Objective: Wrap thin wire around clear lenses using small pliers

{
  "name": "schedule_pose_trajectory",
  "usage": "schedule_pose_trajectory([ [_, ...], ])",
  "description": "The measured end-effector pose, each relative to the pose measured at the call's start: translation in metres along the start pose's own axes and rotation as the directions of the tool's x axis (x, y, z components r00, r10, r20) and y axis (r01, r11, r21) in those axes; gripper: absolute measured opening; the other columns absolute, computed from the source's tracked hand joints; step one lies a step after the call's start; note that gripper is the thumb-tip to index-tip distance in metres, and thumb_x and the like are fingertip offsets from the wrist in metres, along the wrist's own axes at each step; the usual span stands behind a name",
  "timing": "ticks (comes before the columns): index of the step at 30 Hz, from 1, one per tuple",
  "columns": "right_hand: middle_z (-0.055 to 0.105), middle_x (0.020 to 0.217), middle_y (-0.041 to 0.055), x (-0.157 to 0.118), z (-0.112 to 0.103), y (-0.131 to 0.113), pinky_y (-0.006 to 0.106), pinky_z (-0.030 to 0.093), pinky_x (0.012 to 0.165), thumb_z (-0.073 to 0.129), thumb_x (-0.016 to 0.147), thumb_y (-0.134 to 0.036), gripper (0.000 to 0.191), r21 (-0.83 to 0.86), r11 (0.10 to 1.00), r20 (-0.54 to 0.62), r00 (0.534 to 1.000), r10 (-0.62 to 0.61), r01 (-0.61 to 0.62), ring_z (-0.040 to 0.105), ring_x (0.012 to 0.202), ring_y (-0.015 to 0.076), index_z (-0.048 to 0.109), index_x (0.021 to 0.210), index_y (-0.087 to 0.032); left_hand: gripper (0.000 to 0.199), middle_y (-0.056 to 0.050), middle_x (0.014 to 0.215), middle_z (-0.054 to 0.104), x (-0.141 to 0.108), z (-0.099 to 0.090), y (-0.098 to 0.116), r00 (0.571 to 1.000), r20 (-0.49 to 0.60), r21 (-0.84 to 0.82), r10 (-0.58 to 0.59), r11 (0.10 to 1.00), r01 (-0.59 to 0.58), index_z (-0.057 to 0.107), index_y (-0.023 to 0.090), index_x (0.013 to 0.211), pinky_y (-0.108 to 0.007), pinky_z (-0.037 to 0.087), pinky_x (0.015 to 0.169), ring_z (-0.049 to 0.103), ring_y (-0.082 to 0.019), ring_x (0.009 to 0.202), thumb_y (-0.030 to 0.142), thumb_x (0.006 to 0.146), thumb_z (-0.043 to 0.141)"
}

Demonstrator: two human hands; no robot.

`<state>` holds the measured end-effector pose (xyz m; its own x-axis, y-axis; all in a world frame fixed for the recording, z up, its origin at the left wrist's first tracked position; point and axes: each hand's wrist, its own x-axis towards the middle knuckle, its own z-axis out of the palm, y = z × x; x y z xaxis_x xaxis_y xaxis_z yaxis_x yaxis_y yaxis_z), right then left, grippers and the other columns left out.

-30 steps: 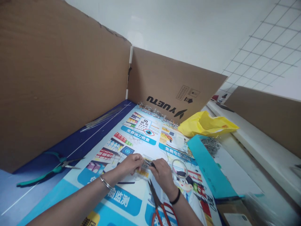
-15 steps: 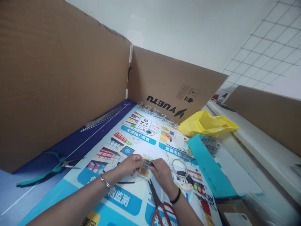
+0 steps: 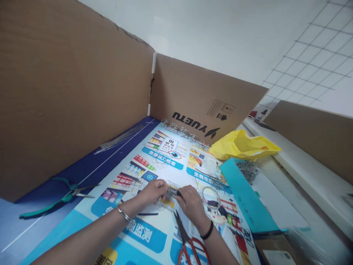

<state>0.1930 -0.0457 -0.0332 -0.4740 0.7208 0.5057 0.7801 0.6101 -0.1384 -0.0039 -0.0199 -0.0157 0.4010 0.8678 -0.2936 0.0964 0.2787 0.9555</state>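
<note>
Over the printed sheet, my left hand (image 3: 154, 192) is closed, its thumb and fingers pinched together on something too small to make out. Close beside it, my right hand (image 3: 191, 203) is wrapped round a small dark metal tool (image 3: 173, 191), perhaps pliers; its handles are hidden by the palm. The tool's front end points at my left fingertips. Thin wire seems to curve beneath both hands. Scissors with red handles (image 3: 189, 241) lie just below my right hand, blades pointing away from me. A coil of thin wire (image 3: 211, 197) rests right of that hand.
Green-handled pliers or cutters (image 3: 64, 198) lie at left, near straight wires (image 3: 121, 138). Tangled wire pieces (image 3: 184, 130) line the back by the cardboard wall (image 3: 198, 92). At right are a yellow bag (image 3: 242, 145) and a teal box (image 3: 248, 195) holding a wire heap.
Both hands stay almost in place. The dark tool between them has turned slightly and shows more of its metal; the surroundings are the same.
</note>
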Motion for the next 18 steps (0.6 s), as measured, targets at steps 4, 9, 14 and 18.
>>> schedule_pose_trajectory([
  [4, 0.055, 0.074, 0.0053, 0.0009, -0.0041, -0.0017, 0.032, 0.037, 0.069, 0.046, 0.09, -0.035, 0.021, -0.052, 0.999, 0.035, 0.999, 0.0, 0.002, 0.048, 0.075, 0.019, 0.056, 0.087, -0.017, 0.008, 0.008, 0.045, 0.05, 0.0012, -0.0001, -0.002, 1.0, -0.008, 0.02, 0.012, 1.0, -0.011, 0.051, 0.017, 0.068, -0.018, 0.024, 0.033, 0.03, -0.004, 0.028, 0.025, 0.07, 0.049],
  [9, 0.054, 0.075, 0.0053, 0.0027, -0.0085, -0.0047, 0.033, 0.037, 0.069, 0.046, 0.09, -0.035, 0.021, -0.093, 0.996, 0.061, 0.998, 0.004, 0.001, 0.048, 0.076, 0.0193, 0.057, 0.089, -0.017, 0.009, 0.007, 0.045, 0.051, 0.0021, 0.0004, -0.0034, 0.999, -0.019, 0.045, 0.025, 0.999, -0.024, 0.052, 0.017, 0.068, -0.018, 0.025, 0.033, 0.031, -0.004, 0.029, 0.025, 0.07, 0.048],
  [14, 0.053, 0.073, 0.0051, 0.0039, -0.0098, -0.0072, 0.033, 0.036, 0.068, 0.046, 0.089, -0.034, 0.021, -0.152, 0.988, 0.073, 0.997, 0.013, -0.001, 0.047, 0.074, 0.0195, 0.057, 0.085, -0.017, 0.009, 0.007, 0.046, 0.051, 0.0017, 0.0009, -0.0043, 0.999, -0.027, 0.059, 0.038, 0.998, -0.037, 0.052, 0.017, 0.068, -0.018, 0.026, 0.033, 0.032, -0.005, 0.03, 0.023, 0.07, 0.046],
  [18, 0.053, 0.072, 0.0049, 0.0037, -0.0097, -0.0081, 0.033, 0.036, 0.068, 0.046, 0.089, -0.035, 0.021, -0.193, 0.981, 0.082, 0.997, 0.014, 0.002, 0.046, 0.072, 0.0197, 0.057, 0.083, -0.018, 0.008, 0.007, 0.047, 0.051, 0.0019, 0.0008, -0.0054, 0.999, -0.029, 0.065, 0.045, 0.997, -0.043, 0.052, 0.017, 0.069, -0.018, 0.025, 0.033, 0.032, -0.005, 0.03, 0.023, 0.07, 0.046],
])
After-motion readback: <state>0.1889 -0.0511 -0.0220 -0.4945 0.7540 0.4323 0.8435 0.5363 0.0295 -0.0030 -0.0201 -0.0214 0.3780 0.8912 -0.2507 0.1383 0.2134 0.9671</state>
